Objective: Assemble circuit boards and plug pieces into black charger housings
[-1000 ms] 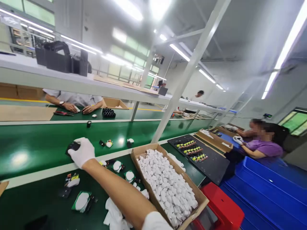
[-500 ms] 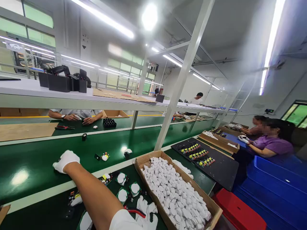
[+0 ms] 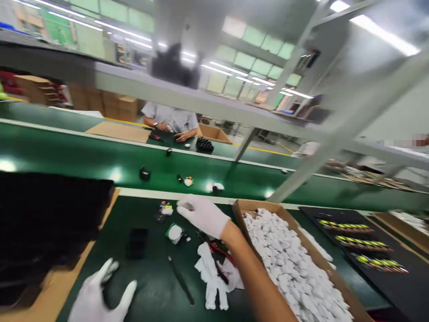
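A cardboard box [image 3: 258, 205] beside the right hand [image 3: 203, 215] is heaped with white pieces [image 3: 288, 259]. A second box [image 3: 385, 220], at far right, also holds white pieces. The right hand's fingers curl near a circuit board [image 3: 174, 233] on the tabletop [image 3: 150, 286]; whether they pinch anything, I cannot tell. The left hand [image 3: 90, 296] has its fingers spread, near a black case [image 3: 137, 243].
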`<action>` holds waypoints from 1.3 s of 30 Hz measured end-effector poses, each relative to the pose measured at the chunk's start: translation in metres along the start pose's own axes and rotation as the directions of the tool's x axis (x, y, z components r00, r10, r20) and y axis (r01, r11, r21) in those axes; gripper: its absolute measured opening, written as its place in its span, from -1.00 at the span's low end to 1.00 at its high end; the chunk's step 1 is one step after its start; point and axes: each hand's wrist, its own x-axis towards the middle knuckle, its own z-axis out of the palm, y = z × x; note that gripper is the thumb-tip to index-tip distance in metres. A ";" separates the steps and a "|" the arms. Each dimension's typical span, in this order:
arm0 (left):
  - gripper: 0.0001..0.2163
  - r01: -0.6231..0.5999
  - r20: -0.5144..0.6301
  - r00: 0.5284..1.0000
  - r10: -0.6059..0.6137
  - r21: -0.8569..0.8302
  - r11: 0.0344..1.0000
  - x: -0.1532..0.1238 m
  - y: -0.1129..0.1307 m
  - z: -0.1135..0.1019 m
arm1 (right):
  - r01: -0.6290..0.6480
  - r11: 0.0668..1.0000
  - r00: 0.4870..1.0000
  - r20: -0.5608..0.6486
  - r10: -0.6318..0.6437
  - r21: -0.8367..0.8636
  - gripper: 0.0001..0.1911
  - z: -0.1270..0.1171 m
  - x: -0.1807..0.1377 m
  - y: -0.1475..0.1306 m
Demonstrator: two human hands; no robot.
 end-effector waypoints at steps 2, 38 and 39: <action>-0.30 -0.011 -0.019 1.000 0.011 -0.032 0.999 0.018 0.002 0.013 | 0.016 1.000 1.000 0.009 -0.016 0.025 -0.89 0.005 -0.038 0.006; -0.62 -0.383 0.137 0.889 0.437 -0.303 0.873 0.023 0.034 -0.013 | -0.389 0.708 0.913 0.347 0.213 0.590 -0.17 0.108 -0.076 -0.047; -0.61 -0.403 0.101 0.880 0.463 -0.356 0.843 0.020 0.038 -0.016 | -0.406 0.613 0.910 0.362 0.204 0.678 -0.03 0.115 -0.078 -0.048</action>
